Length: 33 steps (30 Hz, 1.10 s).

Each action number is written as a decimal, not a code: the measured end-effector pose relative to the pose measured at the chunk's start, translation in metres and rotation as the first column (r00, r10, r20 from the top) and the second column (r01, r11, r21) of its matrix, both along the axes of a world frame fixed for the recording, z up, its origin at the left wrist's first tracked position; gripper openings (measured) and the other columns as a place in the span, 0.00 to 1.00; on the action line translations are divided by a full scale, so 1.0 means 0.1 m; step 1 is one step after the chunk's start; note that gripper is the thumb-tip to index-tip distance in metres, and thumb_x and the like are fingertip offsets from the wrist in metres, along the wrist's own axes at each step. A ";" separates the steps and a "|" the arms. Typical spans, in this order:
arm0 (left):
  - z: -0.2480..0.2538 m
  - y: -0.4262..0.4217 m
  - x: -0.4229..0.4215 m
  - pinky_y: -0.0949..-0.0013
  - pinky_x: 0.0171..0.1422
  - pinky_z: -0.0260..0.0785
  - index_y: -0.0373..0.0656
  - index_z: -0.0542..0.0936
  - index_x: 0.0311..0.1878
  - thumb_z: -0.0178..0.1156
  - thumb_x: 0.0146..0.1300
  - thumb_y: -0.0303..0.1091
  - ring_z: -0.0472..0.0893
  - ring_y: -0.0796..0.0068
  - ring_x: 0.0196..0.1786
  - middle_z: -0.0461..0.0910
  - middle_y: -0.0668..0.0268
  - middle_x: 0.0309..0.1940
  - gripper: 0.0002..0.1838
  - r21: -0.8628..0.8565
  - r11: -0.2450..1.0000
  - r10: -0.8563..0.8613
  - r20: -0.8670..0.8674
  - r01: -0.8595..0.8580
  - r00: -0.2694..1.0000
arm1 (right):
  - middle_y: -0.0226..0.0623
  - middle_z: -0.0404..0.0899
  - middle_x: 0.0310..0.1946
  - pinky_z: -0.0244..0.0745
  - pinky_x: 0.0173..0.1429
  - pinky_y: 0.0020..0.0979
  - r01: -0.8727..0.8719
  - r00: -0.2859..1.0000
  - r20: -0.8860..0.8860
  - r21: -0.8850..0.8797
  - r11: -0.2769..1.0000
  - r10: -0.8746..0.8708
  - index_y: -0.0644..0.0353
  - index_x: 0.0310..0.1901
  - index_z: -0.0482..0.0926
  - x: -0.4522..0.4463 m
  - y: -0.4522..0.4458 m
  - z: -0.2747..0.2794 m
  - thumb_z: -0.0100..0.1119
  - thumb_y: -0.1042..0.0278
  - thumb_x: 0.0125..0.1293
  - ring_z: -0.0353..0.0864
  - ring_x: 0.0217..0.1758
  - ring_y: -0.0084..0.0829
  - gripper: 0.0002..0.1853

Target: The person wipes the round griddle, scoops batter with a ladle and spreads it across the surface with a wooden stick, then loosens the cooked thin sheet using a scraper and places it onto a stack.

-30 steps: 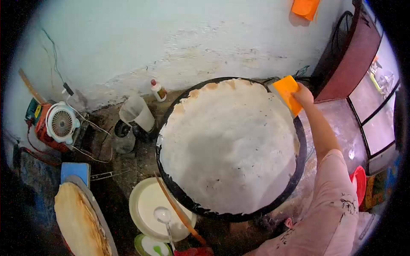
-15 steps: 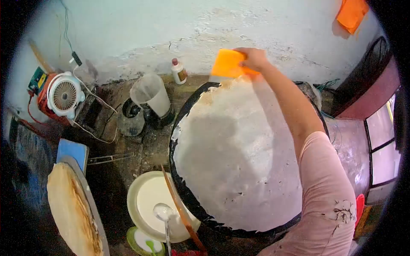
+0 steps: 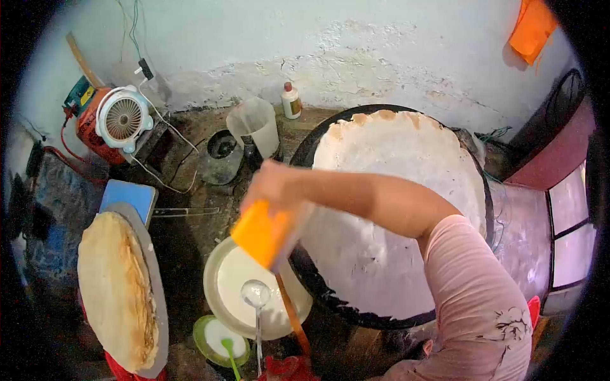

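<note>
My right hand [image 3: 274, 185], blurred by motion, grips an orange scraper [image 3: 262, 233] over the left edge of the round griddle. Below the scraper is a pale bowl [image 3: 213, 279] of white batter with a metal ladle [image 3: 256, 294] in it. A long wooden stick [image 3: 292, 314] leans across the bowl's right side. On the black-rimmed griddle [image 3: 310, 261] lies a wide, thin white sheet of batter [image 3: 394, 159] with browned patches at its far edge, partly hidden by my forearm. My left hand is out of view.
Folded flatbreads [image 3: 114, 289] rest on a grey board at the left, beside a blue box [image 3: 129, 198]. Behind stand a small fan [image 3: 124, 119], a clear plastic jug [image 3: 254, 124] and a white bottle [image 3: 291, 101]. A small green bowl [image 3: 203, 340] sits at the front.
My right hand with the scraper has swept from the griddle's right side, over its far edge, to its left side above the batter bowl. The camera view has shifted.
</note>
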<state>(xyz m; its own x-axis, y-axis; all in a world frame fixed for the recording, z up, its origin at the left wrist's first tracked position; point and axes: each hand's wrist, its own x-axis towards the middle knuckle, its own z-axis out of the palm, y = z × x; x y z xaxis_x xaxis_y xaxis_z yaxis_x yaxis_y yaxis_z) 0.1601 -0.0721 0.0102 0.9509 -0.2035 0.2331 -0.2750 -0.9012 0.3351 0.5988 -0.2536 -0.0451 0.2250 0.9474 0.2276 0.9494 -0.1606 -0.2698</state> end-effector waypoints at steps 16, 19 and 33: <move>0.34 -0.12 -0.80 0.49 0.62 0.56 0.36 0.76 0.50 0.46 0.67 0.37 0.65 0.46 0.59 0.69 0.50 0.54 0.17 -0.218 0.974 0.086 0.119 -0.058 0.989 | 0.45 0.79 0.37 0.75 0.41 0.39 0.896 0.423 -0.436 0.073 0.437 -0.795 0.58 0.50 0.72 -3.48 -1.83 0.48 0.64 0.56 0.50 0.79 0.37 0.44 0.26; 0.29 -0.07 -0.94 0.48 0.62 0.56 0.37 0.75 0.51 0.46 0.68 0.39 0.64 0.47 0.60 0.69 0.50 0.55 0.17 -0.208 0.976 0.092 0.133 -0.063 0.987 | 0.45 0.80 0.40 0.75 0.48 0.34 0.966 -0.167 -0.507 0.089 -0.244 -0.845 0.64 0.51 0.71 -3.45 -3.06 0.28 0.68 0.56 0.46 0.80 0.43 0.37 0.32; 0.29 0.04 -1.21 0.46 0.63 0.51 0.30 0.72 0.48 0.49 0.62 0.37 0.60 0.44 0.61 0.64 0.47 0.55 0.18 -0.204 0.978 0.067 0.115 -0.042 0.991 | 0.50 0.78 0.41 0.73 0.50 0.41 0.792 -0.583 -0.416 -0.099 -0.603 -0.698 0.62 0.49 0.71 -4.18 -3.62 -0.15 0.64 0.61 0.45 0.77 0.47 0.47 0.27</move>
